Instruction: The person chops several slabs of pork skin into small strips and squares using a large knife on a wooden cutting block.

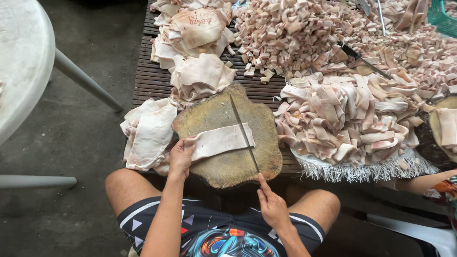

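The right hand is clenched round the handle of a long thin steel knife, index finger laid along its spine, the blade running toward twelve o'clock across a pale rectangular slab of pork skin. The left hand presses flat on that slab's nine o'clock end, pinning it to the round, worn wooden chopping block. The blade sits near the slab's three o'clock edge, so judging by this, only a strip is coming off and most remains uncut. At nine and eleven o'clock lie stacks of whole skin sheets awaiting cutting; at two o'clock, a heap of finished strips; beyond, at one o'clock, a mound of small cubes
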